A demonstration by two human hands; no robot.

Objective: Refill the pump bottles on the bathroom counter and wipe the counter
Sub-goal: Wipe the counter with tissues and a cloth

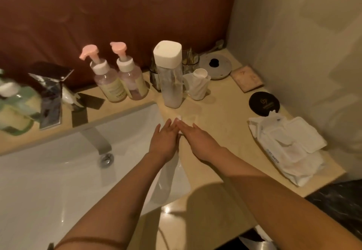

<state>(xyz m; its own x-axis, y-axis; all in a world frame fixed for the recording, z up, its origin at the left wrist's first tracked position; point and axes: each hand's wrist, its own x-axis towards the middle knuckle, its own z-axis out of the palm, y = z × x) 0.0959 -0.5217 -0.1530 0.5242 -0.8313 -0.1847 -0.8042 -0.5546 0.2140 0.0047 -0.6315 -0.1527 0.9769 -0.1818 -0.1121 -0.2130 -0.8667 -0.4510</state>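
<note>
Two clear pump bottles with pink pump heads [109,82] [133,79] stand side by side at the back of the beige counter [221,116]. Right of them rises a tall clear bottle with a white cap [170,77], pale liquid low inside it. My left hand [163,142] and my right hand [195,142] lie flat, fingers straight and fingertips touching, at the sink's right rim. A small bit of white material [179,117] peeks out at the fingertips; what it is stays hidden under my hands.
A white sink [58,181] with a chrome faucet [51,97] fills the left. An open pack of white wipes [286,148] lies at the right edge, a black round lid [263,104] behind it. A crumpled white pouch [197,85], glasses [190,62] and a grey disc [215,66] crowd the back corner.
</note>
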